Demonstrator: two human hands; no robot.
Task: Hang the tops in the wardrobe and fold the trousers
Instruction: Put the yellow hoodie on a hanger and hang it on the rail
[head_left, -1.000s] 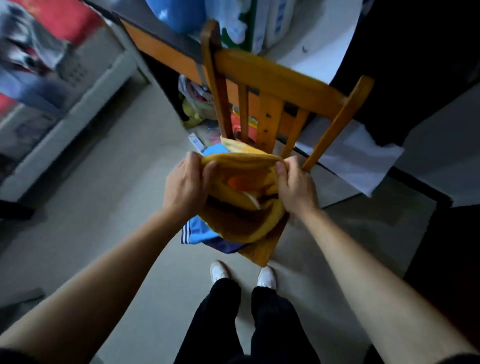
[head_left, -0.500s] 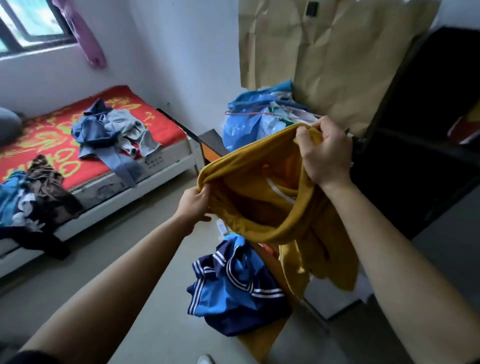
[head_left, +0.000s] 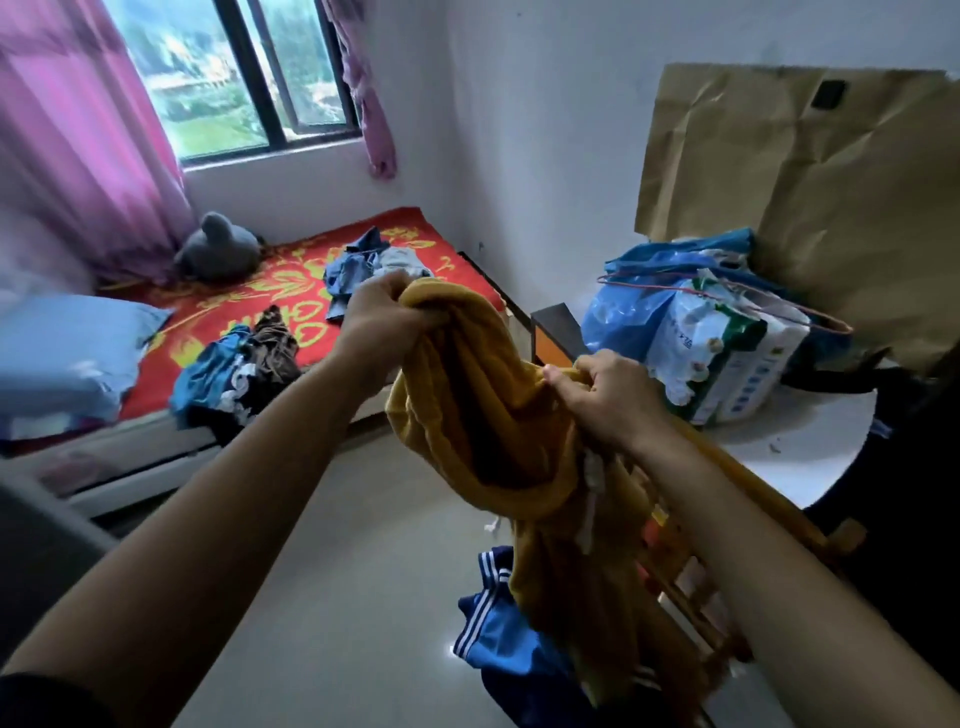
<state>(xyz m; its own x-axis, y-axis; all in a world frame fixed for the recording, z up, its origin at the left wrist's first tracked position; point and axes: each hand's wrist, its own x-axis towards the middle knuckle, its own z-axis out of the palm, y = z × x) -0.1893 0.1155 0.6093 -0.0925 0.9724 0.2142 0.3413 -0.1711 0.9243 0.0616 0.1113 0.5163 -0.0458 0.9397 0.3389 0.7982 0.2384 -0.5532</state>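
A mustard-yellow garment (head_left: 483, 415) hangs bunched in the air in front of me. My left hand (head_left: 382, 317) grips its upper edge, raised toward the bed. My right hand (head_left: 605, 397) grips the other side of the same edge, lower and to the right. The rest of the yellow cloth drapes down over a blue garment with white stripes (head_left: 498, 623) lying on the wooden chair (head_left: 691, 587). More clothes lie on the bed: a blue-grey heap (head_left: 363, 265) and a dark mixed heap (head_left: 239, 374).
The bed with a red patterned cover (head_left: 291, 296) runs along the left under the window, with a blue pillow (head_left: 62, 353) and a grey plush toy (head_left: 215, 249). A table (head_left: 779, 457) on the right carries blue plastic bags (head_left: 639, 306) and a white package (head_left: 711, 353). Pale bare floor (head_left: 337, 571) lies between.
I have lifted the yellow garment off the chair and up. My left hand has risen above my right hand, and my view has swung up from the floor toward the bed and window.
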